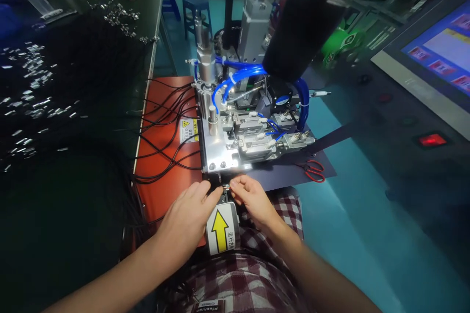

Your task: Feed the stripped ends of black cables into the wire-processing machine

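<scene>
Between my two hands, just in front of the machine, is a small shiny metal piece, perhaps a connector; it is too small to make out fully. My right hand pinches it between thumb and fingers. From the other side my left hand reaches in with curled fingers, its thumb tip close against the piece; what lies under those fingers is hidden. Below both hands sits a white-labelled cover with a yellow arrow pointing at the machine.
Black cables run across an orange-red surface on the left. Beyond lies a dark table heaped with cables and shiny ends. Red-handled scissors rest at the right. Blue hoses arch over the machine; a screen stands right.
</scene>
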Demonstrator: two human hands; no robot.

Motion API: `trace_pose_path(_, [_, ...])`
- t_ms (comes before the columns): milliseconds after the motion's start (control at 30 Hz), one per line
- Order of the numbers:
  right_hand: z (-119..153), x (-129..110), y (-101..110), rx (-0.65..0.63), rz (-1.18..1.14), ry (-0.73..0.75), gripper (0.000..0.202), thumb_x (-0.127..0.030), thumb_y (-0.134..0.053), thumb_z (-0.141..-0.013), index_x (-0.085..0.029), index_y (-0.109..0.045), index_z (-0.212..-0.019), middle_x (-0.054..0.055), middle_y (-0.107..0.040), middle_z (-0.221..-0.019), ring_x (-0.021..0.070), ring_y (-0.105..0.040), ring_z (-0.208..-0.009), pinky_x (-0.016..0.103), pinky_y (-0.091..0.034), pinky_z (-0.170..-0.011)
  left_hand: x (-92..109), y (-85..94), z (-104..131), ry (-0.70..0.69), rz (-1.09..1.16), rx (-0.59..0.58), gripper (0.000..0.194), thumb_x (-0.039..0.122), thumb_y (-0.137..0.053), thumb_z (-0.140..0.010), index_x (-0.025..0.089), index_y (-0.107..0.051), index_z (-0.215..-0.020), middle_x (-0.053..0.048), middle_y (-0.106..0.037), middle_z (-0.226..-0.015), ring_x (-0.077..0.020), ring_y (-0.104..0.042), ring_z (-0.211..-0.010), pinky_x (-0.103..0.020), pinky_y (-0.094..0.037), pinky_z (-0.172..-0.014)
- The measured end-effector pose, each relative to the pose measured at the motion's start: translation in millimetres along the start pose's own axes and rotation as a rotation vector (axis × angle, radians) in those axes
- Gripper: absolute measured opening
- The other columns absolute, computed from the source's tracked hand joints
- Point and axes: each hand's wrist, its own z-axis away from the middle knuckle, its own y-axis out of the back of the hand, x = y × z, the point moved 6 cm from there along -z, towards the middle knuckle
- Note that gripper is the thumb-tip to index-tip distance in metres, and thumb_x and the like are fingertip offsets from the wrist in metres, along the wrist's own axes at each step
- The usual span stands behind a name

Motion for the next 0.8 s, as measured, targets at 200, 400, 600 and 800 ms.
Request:
trace_pose_path(200, [3,-5,0,-0.001,0.054,0.063,0.037,-0.051,-0.059,-0.078,-0.018,-0.051,-0.064,-0.003,-0.052,-0.059,0.0104,-0.042,-0.050,0.025,-0.033,-0.052,1,2.2,-2,0.024,0.176,0.008,0.037,0.008,-0.037,-0.087,0.017,-0.057,-0.117,-0.008,-0.059,-0.098,-0.0203,-0.055,-0.087,-0.033,-0.050,-0.076])
trace_pose_path(400, [3,1,-4,-0.001,0.016,0.076,0.035,-0.052,-0.062,-0.076,-0.020,-0.050,-0.068,-0.004,-0.048,-0.059,0.0107,-0.038,-0.049,0.025,-0.031,-0.051,5,-0.2,-2,0.070,0.147,0.003,0.034,0.011,-0.042,-0.085,0.019,-0.058,-0.114,-0.006,-0.062,-0.095,-0.0197,-0.057,-0.084,-0.031,-0.050,-0.073])
trace_pose_path(600, [2,6,-10,-0.031,-0.034,0.073,0.037,-0.054,-0.061,-0.075,-0.020,-0.047,-0.067,-0.005,-0.043,-0.056,0.0099,-0.033,-0.047,0.025,-0.028,-0.049,3,-0.9,4,0.136,0.211,0.136,0.036,0.008,-0.039,-0.083,0.019,-0.061,-0.110,-0.007,-0.061,-0.091,-0.0207,-0.058,-0.083,-0.034,-0.052,-0.073])
trace_pose_path(800, [1,7,-8,-0.038,-0.059,0.086,0.035,-0.050,-0.064,-0.075,-0.018,-0.050,-0.068,-0.005,-0.047,-0.057,0.0089,-0.035,-0.048,0.024,-0.028,-0.051,-14,-8.7,60,0.307,0.195,0.344,0.049,0.008,-0.034,-0.087,0.022,-0.043,-0.133,-0.011,-0.051,-0.127,-0.0211,-0.054,-0.113,-0.033,-0.050,-0.091])
